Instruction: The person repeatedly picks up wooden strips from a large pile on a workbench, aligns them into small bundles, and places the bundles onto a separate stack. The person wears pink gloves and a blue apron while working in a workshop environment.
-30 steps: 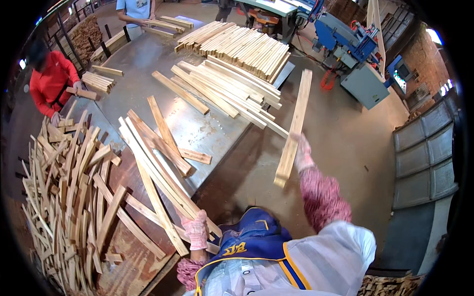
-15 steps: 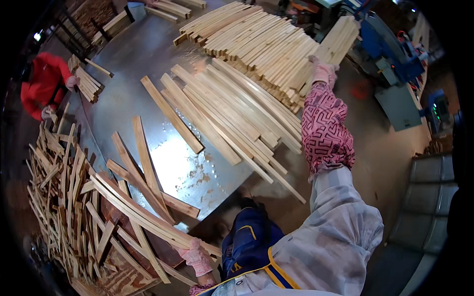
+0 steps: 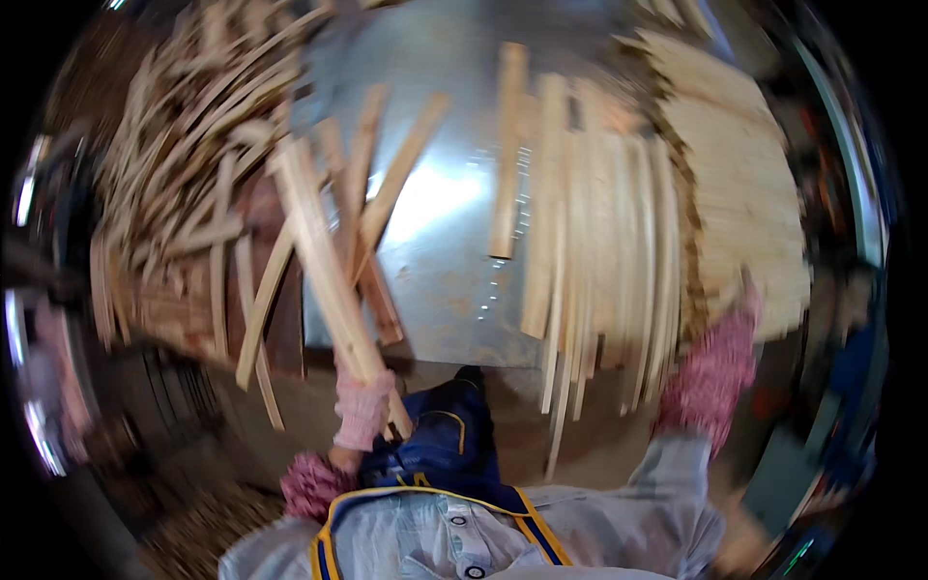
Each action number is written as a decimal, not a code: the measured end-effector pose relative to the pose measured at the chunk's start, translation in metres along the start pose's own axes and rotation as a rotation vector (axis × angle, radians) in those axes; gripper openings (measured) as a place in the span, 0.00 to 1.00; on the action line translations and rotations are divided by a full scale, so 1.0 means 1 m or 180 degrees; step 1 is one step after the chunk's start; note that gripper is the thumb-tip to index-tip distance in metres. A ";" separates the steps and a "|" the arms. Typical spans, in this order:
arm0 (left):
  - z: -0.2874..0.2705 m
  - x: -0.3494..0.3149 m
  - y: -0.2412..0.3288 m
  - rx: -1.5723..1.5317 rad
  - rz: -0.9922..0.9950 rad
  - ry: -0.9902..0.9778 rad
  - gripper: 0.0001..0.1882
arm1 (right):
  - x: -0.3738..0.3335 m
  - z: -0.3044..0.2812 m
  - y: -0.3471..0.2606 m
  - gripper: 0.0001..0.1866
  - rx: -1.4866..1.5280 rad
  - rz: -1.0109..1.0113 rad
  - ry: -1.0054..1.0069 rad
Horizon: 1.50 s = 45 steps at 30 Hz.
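No word and no number can be read with certainty here. On the blue apron (image 3: pixel 430 447), to the right of and a little below the place where the left hand (image 3: pixel 363 411) grips the wooden strips (image 3: pixel 327 261), there are a few yellow marks (image 3: pixel 416 479) (they look like letters, but they are small and blurred). Well apart from this grip, far to the right and lower, some green streaks (image 3: pixel 798 556) glow; I cannot tell whether they form any sign.
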<state>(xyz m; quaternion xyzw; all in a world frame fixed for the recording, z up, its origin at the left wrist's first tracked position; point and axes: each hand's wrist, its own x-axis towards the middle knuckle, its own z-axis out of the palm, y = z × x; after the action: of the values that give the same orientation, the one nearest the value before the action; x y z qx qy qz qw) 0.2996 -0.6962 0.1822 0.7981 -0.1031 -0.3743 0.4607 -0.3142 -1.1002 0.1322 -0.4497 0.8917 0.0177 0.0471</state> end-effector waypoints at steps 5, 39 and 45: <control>-0.016 -0.020 0.007 -0.0411 0.0128 -0.0084 0.44 | -0.123 -0.008 -0.076 0.46 -0.0059 -0.0976 0.2807; -0.728 0.019 -0.315 -0.1593 -0.0144 0.1690 0.50 | -1.182 0.160 -0.457 0.24 0.0654 -0.4715 -0.3730; -0.876 0.140 -0.266 -0.0676 -0.0864 0.1606 0.48 | -1.326 0.139 -0.558 0.24 0.0449 -0.5000 -0.4007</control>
<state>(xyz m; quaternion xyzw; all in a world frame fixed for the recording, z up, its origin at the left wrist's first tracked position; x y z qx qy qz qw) 0.9557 -0.0440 0.1547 0.8197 0.1618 -0.2311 0.4985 0.9270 -0.3604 0.1328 -0.8149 0.1550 0.1631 0.5341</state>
